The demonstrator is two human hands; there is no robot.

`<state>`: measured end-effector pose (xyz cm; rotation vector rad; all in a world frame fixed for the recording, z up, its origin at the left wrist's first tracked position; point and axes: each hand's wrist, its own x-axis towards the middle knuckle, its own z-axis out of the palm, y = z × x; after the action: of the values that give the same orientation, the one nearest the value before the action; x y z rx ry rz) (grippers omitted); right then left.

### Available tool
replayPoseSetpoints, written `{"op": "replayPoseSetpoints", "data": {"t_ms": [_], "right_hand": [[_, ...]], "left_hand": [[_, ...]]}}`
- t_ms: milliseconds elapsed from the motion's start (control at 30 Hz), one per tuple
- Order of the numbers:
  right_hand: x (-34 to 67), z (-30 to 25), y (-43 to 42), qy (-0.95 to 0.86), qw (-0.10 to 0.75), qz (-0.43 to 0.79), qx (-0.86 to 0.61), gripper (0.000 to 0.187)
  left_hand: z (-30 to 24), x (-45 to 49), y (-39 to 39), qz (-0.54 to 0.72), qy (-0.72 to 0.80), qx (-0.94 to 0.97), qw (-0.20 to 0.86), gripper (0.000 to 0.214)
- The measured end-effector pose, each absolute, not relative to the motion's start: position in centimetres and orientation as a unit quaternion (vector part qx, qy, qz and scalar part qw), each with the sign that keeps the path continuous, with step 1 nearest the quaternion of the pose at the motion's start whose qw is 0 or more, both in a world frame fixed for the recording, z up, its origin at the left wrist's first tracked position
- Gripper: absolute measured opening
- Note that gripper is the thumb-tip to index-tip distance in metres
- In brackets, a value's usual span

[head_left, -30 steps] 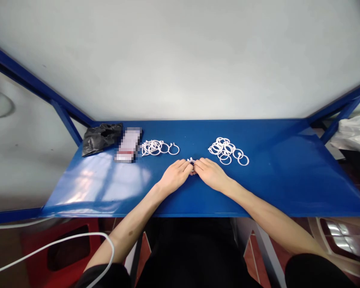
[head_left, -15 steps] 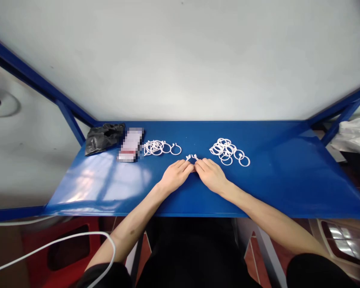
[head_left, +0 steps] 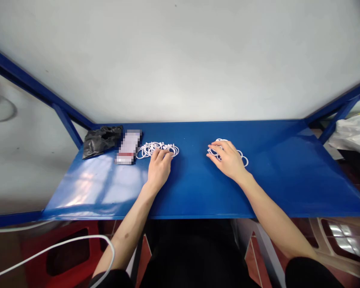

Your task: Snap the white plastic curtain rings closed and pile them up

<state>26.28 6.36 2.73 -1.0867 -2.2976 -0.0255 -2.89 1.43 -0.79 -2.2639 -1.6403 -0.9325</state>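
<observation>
My left hand (head_left: 159, 167) lies palm down on the blue table (head_left: 192, 184), fingers stretched flat, their tips on the left pile of white plastic rings (head_left: 147, 149). My right hand (head_left: 229, 159) rests palm down over the right pile of white rings (head_left: 243, 159), fingers spread and covering most of it. Nothing shows gripped in either hand. The two hands are well apart, with bare table between them.
A crumpled black bag (head_left: 100, 140) and a small blurred-out flat object (head_left: 128, 146) lie at the back left, beside the left pile. A white wall stands behind the table. Blue frame struts rise at both ends. A white cable (head_left: 63, 242) hangs below the front edge.
The hands were together at the middle, pinching one white ring. They have parted: the left went to the left pile, the right to the right pile. The ring is no longer at the middle.
</observation>
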Motion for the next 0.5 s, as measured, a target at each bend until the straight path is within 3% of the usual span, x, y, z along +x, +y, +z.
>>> {"op": "replayPoseSetpoints", "data": {"t_ms": [100,267,500], "right_hand": [[28.2,2.8,7.5,-0.864,0.243,0.011,-0.441,0.031],[28.9,2.3,7.9,-0.873,0.229,0.024,-0.429,0.009],[27.3,2.0,7.2,-0.890,0.253,0.030,-0.379,0.016]], "left_hand": [[-0.5,-2.8,1.2,-0.324,-0.579,-0.738,0.119,0.019],[0.0,-2.0,0.6,-0.333,-0.559,-0.751,0.112,0.016],[0.4,0.0,0.2,-0.323,-0.487,-0.811,0.024,0.010]]}}
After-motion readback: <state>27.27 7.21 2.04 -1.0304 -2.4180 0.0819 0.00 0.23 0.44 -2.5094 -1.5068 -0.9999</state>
